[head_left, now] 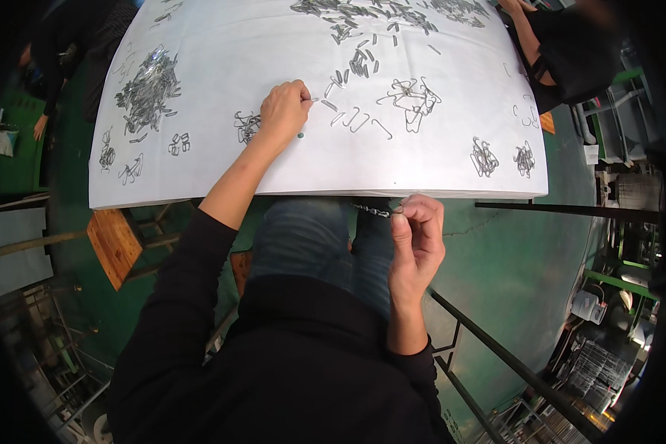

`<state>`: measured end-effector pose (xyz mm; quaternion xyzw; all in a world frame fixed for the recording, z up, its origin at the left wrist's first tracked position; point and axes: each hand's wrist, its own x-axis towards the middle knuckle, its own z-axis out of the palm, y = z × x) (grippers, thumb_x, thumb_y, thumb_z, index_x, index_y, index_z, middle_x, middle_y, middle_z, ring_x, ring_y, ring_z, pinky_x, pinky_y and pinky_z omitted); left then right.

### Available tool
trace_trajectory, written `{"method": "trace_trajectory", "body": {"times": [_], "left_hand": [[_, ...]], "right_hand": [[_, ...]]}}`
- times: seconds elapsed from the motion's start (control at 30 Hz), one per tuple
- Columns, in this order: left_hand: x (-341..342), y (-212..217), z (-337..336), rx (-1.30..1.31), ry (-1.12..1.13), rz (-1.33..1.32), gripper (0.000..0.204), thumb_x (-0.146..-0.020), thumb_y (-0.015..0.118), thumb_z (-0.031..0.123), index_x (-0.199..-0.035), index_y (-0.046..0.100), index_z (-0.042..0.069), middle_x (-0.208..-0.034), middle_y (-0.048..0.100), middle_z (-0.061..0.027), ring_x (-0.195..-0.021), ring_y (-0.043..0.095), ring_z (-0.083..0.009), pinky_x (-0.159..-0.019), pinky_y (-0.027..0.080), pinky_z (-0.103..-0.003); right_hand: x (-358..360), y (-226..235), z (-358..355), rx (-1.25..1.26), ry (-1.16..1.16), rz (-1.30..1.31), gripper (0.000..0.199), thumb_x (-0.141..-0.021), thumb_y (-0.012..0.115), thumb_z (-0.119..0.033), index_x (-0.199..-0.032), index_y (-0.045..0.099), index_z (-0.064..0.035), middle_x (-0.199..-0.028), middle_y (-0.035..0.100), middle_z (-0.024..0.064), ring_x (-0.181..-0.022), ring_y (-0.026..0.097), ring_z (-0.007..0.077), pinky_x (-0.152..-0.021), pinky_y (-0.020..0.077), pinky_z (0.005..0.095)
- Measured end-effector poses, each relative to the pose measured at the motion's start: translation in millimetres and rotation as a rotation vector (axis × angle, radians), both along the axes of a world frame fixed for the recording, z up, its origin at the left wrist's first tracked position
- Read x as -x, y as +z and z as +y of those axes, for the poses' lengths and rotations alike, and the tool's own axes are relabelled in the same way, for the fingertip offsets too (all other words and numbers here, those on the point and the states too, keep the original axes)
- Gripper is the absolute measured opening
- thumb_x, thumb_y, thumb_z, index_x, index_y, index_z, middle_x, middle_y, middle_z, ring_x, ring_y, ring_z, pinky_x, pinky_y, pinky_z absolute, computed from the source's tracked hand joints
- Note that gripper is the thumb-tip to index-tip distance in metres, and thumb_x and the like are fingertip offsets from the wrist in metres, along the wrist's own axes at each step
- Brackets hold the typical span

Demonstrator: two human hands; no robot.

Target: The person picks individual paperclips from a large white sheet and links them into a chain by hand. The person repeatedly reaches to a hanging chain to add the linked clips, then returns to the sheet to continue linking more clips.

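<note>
My left hand (287, 111) is over the white tabletop, its fingers pinched on a small grey metal piece (314, 99) that pokes out to the right. Under its wrist lies a small heap of bent wire hooks (246, 126). Just past the table's front edge, my right hand (416, 244) holds the end of a thin metal chain (372, 210) between thumb and fingers. A fine wire shows at that fingertip pinch, too small to make out fully. To the right of my left hand are loose wire hooks (359, 118) and short metal pieces (331, 105).
The white-covered table (222, 166) carries a large pile of short metal pieces (149, 90) at left, a bigger spread (370, 11) at the far side, and wire-hook clusters (485, 157) at right. Other people sit at both sides. A wooden stool (115, 248) stands at left.
</note>
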<state>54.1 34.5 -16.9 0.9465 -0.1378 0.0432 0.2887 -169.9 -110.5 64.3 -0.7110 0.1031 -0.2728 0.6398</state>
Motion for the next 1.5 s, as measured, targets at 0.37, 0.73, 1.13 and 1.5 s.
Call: {"method": "trace_trajectory", "body": {"times": [0.37, 0.73, 1.13, 1.5], "left_hand": [[114, 82, -32, 0.868, -0.322, 0.575, 0.014, -0.082, 0.067, 0.008, -0.090, 0.065, -0.002, -0.081, 0.067, -0.0047, -0.076, 0.060, -0.0085, -0.068, 0.047, -0.023], [141, 109, -31, 0.702, -0.453, 0.336, 0.010, -0.080, 0.067, 0.002, -0.089, 0.065, 0.000, -0.087, 0.065, -0.0064, -0.079, 0.059, -0.0110, -0.069, 0.046, -0.024], [152, 96, -30, 0.706, -0.483, 0.171, 0.013, -0.075, 0.069, -0.002, -0.086, 0.066, 0.003, -0.085, 0.065, -0.0068, -0.080, 0.062, -0.0188, -0.071, 0.049, -0.029], [156, 88, -31, 0.724, -0.501, 0.082, 0.013, -0.073, 0.070, -0.002, -0.083, 0.065, 0.005, -0.080, 0.065, -0.0046, -0.072, 0.059, -0.0199, -0.066, 0.047, -0.030]], "right_hand": [[0, -6, -5, 0.175, -0.051, 0.088, 0.007, -0.081, 0.066, -0.010, -0.085, 0.062, -0.0043, -0.093, 0.055, 0.0070, -0.083, 0.049, 0.0173, -0.063, 0.0387, 0.0269], [1, -8, -7, 0.279, -0.095, 0.090, 0.009, -0.080, 0.067, -0.008, -0.086, 0.062, -0.0036, -0.092, 0.053, 0.0070, -0.085, 0.050, 0.0186, -0.069, 0.0421, 0.0285], [-141, -43, -91, 0.745, 0.252, 0.316, 0.007, -0.083, 0.062, -0.010, -0.088, 0.065, -0.0070, -0.086, 0.062, 0.0090, -0.076, 0.061, 0.0277, -0.067, 0.0475, 0.0365], [-192, -52, -86, 1.339, 0.386, 0.470, 0.013, -0.084, 0.059, -0.012, -0.087, 0.058, 0.0007, -0.090, 0.062, 0.0152, -0.078, 0.063, 0.0277, -0.069, 0.0512, 0.0388]]}}
